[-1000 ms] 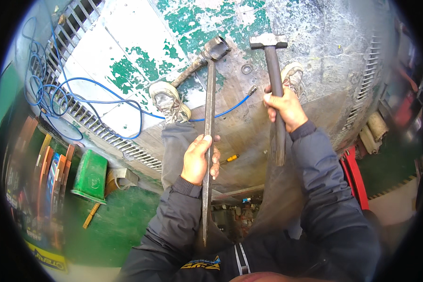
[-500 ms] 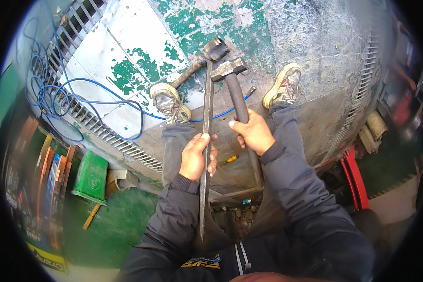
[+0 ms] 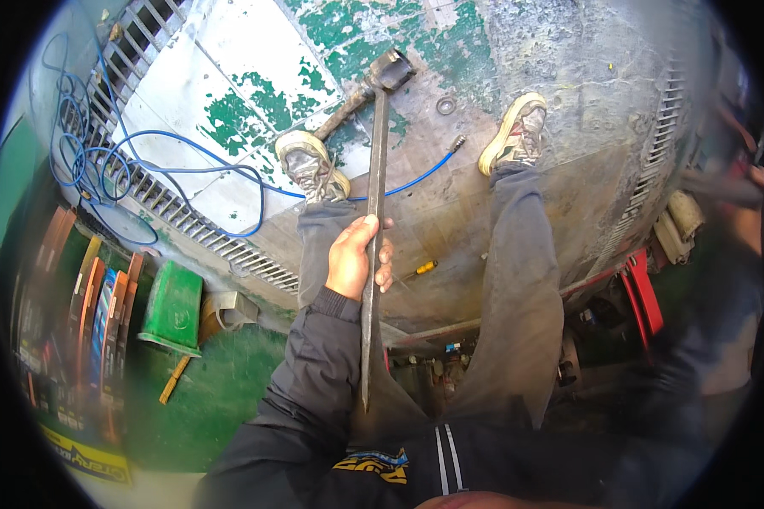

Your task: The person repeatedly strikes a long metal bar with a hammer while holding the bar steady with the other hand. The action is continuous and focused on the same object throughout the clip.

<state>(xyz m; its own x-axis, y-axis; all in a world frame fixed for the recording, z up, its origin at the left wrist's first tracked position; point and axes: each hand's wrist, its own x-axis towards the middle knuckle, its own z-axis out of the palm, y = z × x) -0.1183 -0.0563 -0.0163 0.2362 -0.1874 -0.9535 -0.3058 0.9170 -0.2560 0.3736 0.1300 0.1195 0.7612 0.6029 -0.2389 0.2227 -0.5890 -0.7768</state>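
Observation:
My left hand (image 3: 352,259) is wrapped round a long steel pry bar (image 3: 375,178), its pointed end toward my body. The bar's far end meets a rusty metal shaft (image 3: 348,112) with a thick cylindrical head (image 3: 391,69), lying by my left shoe (image 3: 311,165). Far out at the right rim, my right hand (image 3: 750,224) is smeared by motion, its fingers hard to make out. A blurred dark bar shape, which appears to be the hammer (image 3: 715,187), extends from it.
A blue hose (image 3: 259,191) runs behind my left shoe and ends between my feet. A metal ring (image 3: 446,105) and a yellow-handled screwdriver (image 3: 424,268) lie on the floor. To the left are a green bin (image 3: 171,307) and a drain grate (image 3: 238,263); a red metal frame (image 3: 641,293) stands right.
My right hand has swung the hammer from beside the bar out to the far right. My left hand keeps its grip, and the pry bar stays nearly in place.

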